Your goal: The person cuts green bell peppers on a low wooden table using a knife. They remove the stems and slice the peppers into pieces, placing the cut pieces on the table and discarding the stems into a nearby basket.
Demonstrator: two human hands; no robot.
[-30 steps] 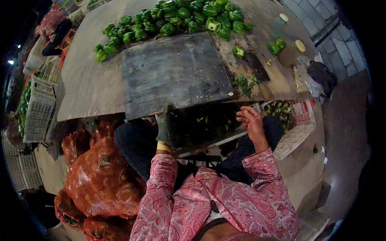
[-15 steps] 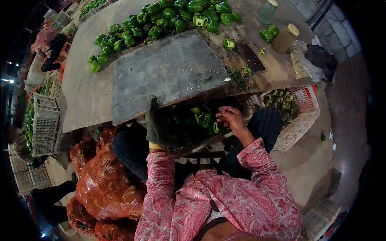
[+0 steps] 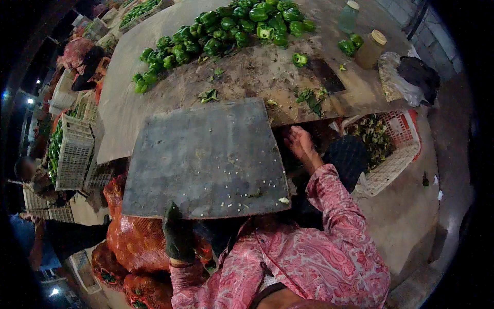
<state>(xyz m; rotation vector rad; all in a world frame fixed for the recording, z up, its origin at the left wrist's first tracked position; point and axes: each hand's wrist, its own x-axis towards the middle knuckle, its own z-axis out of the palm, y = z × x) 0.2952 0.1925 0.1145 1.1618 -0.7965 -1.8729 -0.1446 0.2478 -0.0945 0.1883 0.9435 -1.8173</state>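
My left hand (image 3: 177, 234), in a dark glove, grips the near edge of a large grey flat board (image 3: 206, 159) that lies tilted over my lap and against the table. My bare right hand (image 3: 301, 144) reaches forward under the table's edge at the board's right side, fingers apart, holding nothing I can see. Whatever sits under the board is hidden. A heap of green bell peppers (image 3: 216, 31) lies along the far side of the worn table (image 3: 247, 77). My sleeves are pink patterned.
Orange mesh sacks (image 3: 131, 237) stand at my left. A red and white crate of green scraps (image 3: 386, 144) sits at the right. Two jars (image 3: 370, 49) and a bag stand on the table's right end. White crates (image 3: 74, 149) and other people are at the far left.
The grey board has slid toward me and now covers the container of peppers that was open in front of me. My right hand has moved up toward the table's edge.
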